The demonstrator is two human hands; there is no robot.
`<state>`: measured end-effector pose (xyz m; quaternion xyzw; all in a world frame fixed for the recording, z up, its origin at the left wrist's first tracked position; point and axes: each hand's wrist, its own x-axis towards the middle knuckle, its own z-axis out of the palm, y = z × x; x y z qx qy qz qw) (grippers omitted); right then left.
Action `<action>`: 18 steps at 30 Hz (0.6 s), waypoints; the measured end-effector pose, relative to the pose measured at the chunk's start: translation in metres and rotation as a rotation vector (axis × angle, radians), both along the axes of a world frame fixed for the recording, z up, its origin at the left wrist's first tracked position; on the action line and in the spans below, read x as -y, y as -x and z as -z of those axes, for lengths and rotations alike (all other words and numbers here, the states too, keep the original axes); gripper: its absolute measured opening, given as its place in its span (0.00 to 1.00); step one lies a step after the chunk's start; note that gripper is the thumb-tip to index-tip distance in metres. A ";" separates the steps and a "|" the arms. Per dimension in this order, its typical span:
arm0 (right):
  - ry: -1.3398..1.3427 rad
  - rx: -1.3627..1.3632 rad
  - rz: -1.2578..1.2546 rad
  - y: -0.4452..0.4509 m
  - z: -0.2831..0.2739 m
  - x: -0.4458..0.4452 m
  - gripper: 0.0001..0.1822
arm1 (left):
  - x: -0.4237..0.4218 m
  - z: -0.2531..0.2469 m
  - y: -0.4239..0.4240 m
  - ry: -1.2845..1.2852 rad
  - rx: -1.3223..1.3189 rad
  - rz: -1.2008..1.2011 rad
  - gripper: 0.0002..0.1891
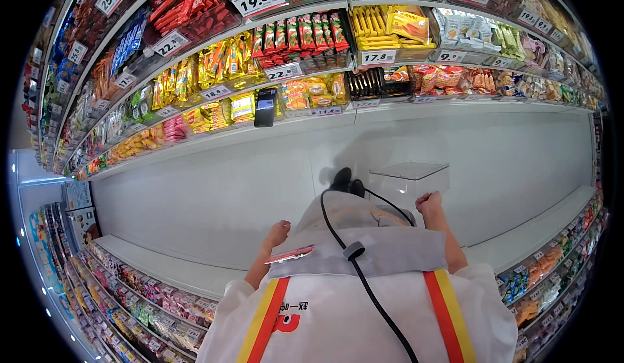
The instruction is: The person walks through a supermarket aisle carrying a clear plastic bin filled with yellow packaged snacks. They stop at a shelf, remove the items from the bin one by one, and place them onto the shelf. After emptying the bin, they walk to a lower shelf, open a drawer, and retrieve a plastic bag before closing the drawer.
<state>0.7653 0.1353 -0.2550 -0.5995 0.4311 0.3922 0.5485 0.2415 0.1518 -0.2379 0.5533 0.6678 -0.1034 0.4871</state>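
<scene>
My left hand [279, 233] hangs beside the grey apron [360, 251], fingers curled, with nothing visible in them. On the other side, my right hand [429, 202] is curled at the near side of a clear plastic bin [408, 172]. Whether its fingers grip the bin or only overlap it in the picture, I cannot tell. The bin looks see-through, with no goods visible inside. A black smartphone [264, 107] stands upright against the lowest shelf row ahead. A black cord [375, 294] with a toggle runs down my front.
Ahead, stepped shelves hold bins of wrapped snacks, including yellow packs [408, 24] and red-and-green bars [304, 34], with price tags [379, 57]. More stocked shelves [161, 294] stand behind me on both sides. My black shoes [343, 178] are on the pale floor [204, 192].
</scene>
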 end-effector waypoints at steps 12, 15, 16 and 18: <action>-0.058 0.246 0.276 -0.040 -0.047 0.059 0.20 | -0.190 0.030 -0.086 0.086 0.084 0.121 0.15; -0.010 0.329 0.271 -0.062 -0.063 0.071 0.20 | -0.213 0.029 -0.130 0.086 0.048 0.216 0.15; 0.013 0.345 0.254 -0.072 -0.070 0.074 0.20 | -0.218 0.029 -0.150 0.080 0.033 0.236 0.15; 0.054 0.390 0.214 -0.103 -0.077 0.086 0.20 | -0.228 0.030 -0.193 0.048 0.057 0.311 0.15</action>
